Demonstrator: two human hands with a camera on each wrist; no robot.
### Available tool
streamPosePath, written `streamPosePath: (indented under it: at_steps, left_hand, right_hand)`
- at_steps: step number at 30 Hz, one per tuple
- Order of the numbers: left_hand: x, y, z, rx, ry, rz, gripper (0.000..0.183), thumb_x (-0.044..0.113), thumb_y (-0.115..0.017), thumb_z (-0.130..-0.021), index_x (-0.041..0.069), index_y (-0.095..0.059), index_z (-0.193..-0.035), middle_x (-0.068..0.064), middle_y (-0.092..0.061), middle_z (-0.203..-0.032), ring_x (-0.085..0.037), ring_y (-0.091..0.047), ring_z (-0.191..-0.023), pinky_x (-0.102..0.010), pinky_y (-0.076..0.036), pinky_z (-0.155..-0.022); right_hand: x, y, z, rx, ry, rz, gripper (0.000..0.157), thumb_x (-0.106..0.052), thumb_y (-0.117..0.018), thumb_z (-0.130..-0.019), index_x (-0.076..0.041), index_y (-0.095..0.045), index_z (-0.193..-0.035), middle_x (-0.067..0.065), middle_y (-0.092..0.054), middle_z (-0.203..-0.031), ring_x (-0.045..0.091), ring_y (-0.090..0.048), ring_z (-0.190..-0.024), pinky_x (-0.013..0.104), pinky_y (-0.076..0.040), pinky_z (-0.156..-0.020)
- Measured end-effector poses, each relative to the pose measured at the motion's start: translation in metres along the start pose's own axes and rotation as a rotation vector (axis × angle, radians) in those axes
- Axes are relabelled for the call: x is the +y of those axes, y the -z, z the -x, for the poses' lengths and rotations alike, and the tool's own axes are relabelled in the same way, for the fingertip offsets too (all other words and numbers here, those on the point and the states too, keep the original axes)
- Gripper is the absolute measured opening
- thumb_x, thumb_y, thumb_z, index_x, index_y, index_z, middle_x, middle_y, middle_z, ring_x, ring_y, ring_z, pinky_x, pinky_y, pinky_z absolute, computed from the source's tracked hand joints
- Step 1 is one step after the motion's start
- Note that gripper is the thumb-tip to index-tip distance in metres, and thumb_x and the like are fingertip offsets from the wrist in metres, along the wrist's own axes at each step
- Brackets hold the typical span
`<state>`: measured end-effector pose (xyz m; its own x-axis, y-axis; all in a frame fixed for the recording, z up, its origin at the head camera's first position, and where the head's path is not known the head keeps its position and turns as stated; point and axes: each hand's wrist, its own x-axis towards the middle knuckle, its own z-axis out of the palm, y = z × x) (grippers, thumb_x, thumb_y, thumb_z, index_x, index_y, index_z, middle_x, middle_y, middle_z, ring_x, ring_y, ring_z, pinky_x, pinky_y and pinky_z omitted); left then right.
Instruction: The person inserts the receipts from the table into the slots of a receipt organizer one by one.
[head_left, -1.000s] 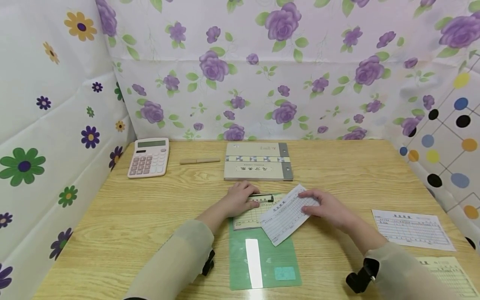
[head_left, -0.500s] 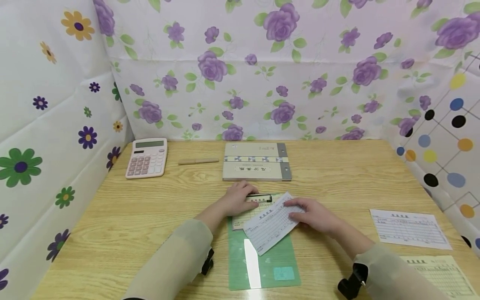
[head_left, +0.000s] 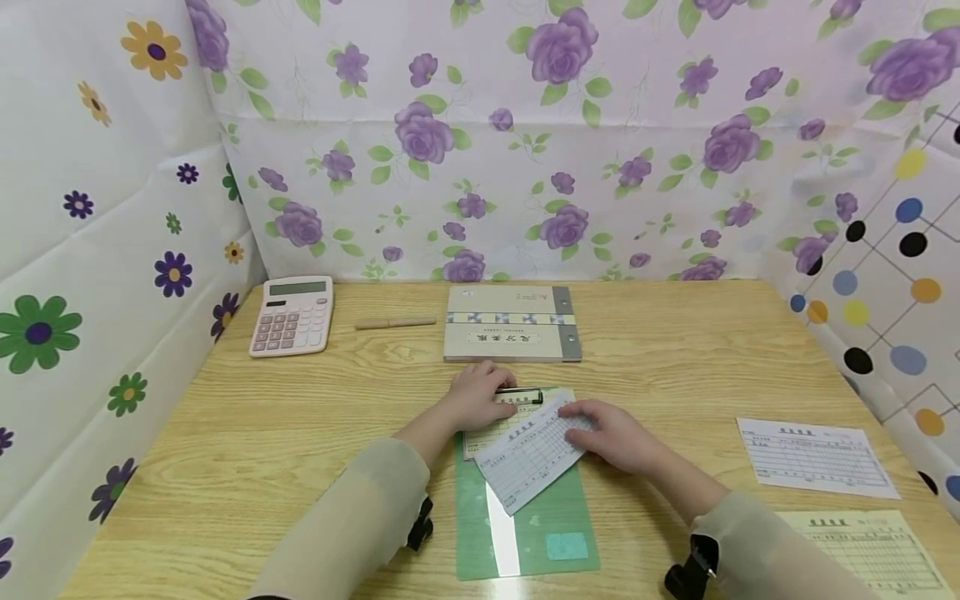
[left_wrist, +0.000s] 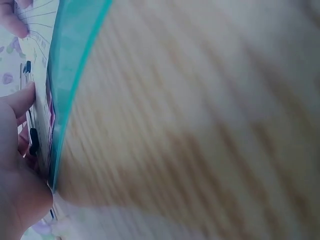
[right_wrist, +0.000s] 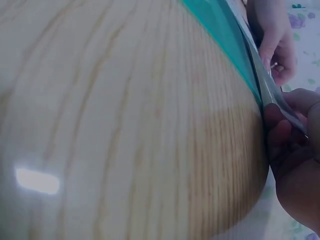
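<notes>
A green clipboard [head_left: 525, 533] lies on the table with yellowish printed forms [head_left: 480, 440] under its metal clip [head_left: 528, 395]. At its top left corner my left hand [head_left: 474, 398] holds the clip area, thumb on the paper side and fingers beyond the clip. My right hand [head_left: 611, 433] pinches the right edge of a white printed form [head_left: 528, 458] between thumb and fingers. This form slants over the yellowish forms and covers much of them. In the right wrist view the white form [right_wrist: 272, 92] is seen edge-on, with the thumb and fingers on opposite sides.
A ledger book [head_left: 510, 325] lies behind the clipboard, with a tan pen [head_left: 395, 322] and a pink calculator [head_left: 292, 317] to its left. Another white form [head_left: 817, 458] and a yellow form [head_left: 862, 546] lie at the right. Floral cloth [head_left: 450, 200] walls the table.
My right hand has moved left and slightly nearer to me, carrying the white form further over the clipboard. My left hand has stayed at the clip.
</notes>
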<state>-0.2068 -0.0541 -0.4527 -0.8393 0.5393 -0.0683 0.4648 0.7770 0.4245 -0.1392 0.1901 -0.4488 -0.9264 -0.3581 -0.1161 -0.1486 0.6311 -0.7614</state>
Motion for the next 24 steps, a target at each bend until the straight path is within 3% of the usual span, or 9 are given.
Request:
streamPosePath:
  at_steps: [4, 12, 24]
  left_hand:
    - [0.003, 0.002, 0.0, -0.002, 0.006, -0.037, 0.03, 0.041, -0.062, -0.087, 0.025, -0.056, -0.112, 0.001, -0.048, -0.122, -0.021, -0.041, -0.109, -0.042, -0.03, -0.088]
    - [0.007, 0.003, 0.001, 0.005, 0.006, -0.053, 0.03, 0.043, -0.06, -0.088, 0.025, -0.056, -0.111, 0.003, -0.049, -0.122, -0.02, -0.042, -0.108, -0.042, -0.029, -0.086]
    - [0.004, 0.002, -0.001, 0.042, -0.06, -0.094, 0.033, 0.042, -0.062, -0.088, 0.02, -0.058, -0.112, 0.003, -0.052, -0.116, -0.018, -0.044, -0.102, -0.04, -0.028, -0.087]
  right_hand:
    - [0.0, -0.004, 0.0, 0.028, 0.05, 0.078, 0.037, -0.019, -0.065, -0.088, -0.007, -0.06, -0.123, 0.013, -0.055, -0.127, 0.029, -0.048, -0.12, 0.047, -0.035, -0.099]
    - [-0.003, -0.01, -0.001, 0.061, 0.054, 0.21, 0.048, -0.029, -0.071, -0.083, -0.009, -0.059, -0.125, 0.008, -0.058, -0.112, 0.016, -0.053, -0.095, 0.04, -0.043, -0.086]
    - [-0.007, -0.015, -0.003, 0.079, 0.043, 0.307, 0.047, -0.03, -0.072, -0.082, -0.014, -0.06, -0.124, 0.003, -0.053, -0.097, 0.013, -0.047, -0.077, 0.032, -0.042, -0.07]
